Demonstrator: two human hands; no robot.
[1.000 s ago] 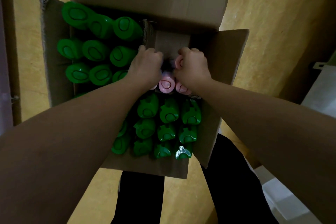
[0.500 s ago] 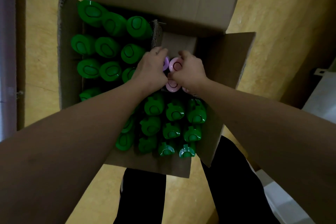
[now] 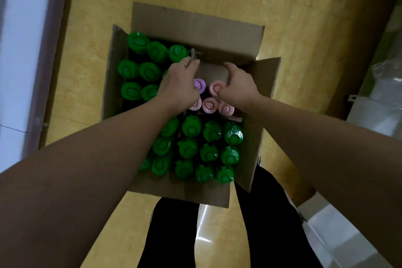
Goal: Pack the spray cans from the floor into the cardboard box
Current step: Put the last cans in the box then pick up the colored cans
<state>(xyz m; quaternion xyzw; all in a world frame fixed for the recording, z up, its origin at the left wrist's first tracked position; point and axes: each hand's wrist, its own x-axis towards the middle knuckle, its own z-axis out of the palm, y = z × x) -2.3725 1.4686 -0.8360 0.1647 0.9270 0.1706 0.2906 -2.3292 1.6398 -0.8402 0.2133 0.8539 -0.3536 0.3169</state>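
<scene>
The open cardboard box [image 3: 250, 154] stands on the yellow floor, packed with upright green-capped spray cans [image 3: 191, 128]. In its far right compartment stand pink-capped cans [image 3: 210, 105], another pink-capped can [image 3: 216, 88] and a purple-capped can [image 3: 199, 85]. Behind them rises a cardboard divider [image 3: 214, 70]. My left hand [image 3: 178, 87] reaches over the green cans and its fingertips grip the divider's left corner. My right hand [image 3: 238, 87] curls its fingers over the divider's right end, with the thumb beside the pink cap. The can bodies are hidden inside the box.
The box flaps stand open at the back [image 3: 195, 26] and right [image 3: 266, 76]. My dark trouser legs [image 3: 256, 235] are just in front of the box. A white wall with a dark skirting [image 3: 45, 61] runs along the left. White objects [image 3: 378, 102] stand at the right.
Both hands have left the pink and purple caps, spread apart and moved up to the cardboard divider. The purple and pink caps now show between them. The view has pulled back.
</scene>
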